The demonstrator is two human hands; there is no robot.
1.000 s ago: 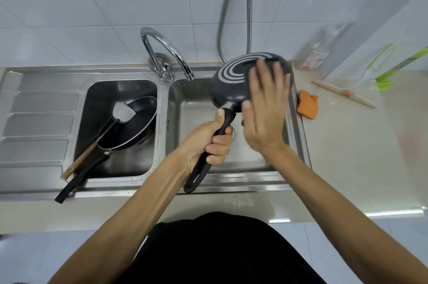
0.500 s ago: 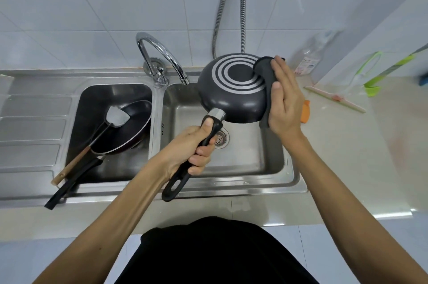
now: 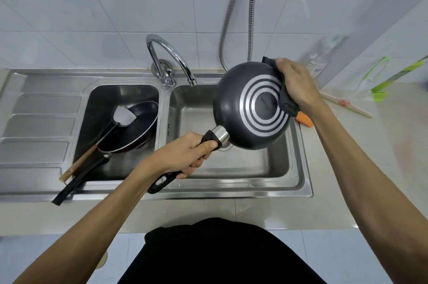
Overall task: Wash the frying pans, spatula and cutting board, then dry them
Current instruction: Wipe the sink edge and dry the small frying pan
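A black frying pan (image 3: 234, 107) with silver rings on its underside is held tilted over the right sink basin (image 3: 254, 167), bottom facing me. My left hand (image 3: 185, 156) grips its black handle. My right hand (image 3: 294, 84) holds a dark cloth (image 3: 287, 103) against the pan's right rim. In the left basin (image 3: 97, 98) lies a second black frying pan (image 3: 136, 130), and a metal spatula (image 3: 124, 116) with a wooden handle rests across it. The cutting board is not visible.
A chrome tap (image 3: 169, 61) stands between the basins. An orange sponge (image 3: 304, 119) lies on the counter right of the sink. A clear bottle (image 3: 322, 58), a green object (image 3: 379, 79) and a squeegee (image 3: 347, 105) sit at the far right. The drainboard (image 3: 34, 126) lies left.
The pan has turned so its ringed bottom faces me more fully. My right hand slid with the cloth from the bottom face to the pan's right rim.
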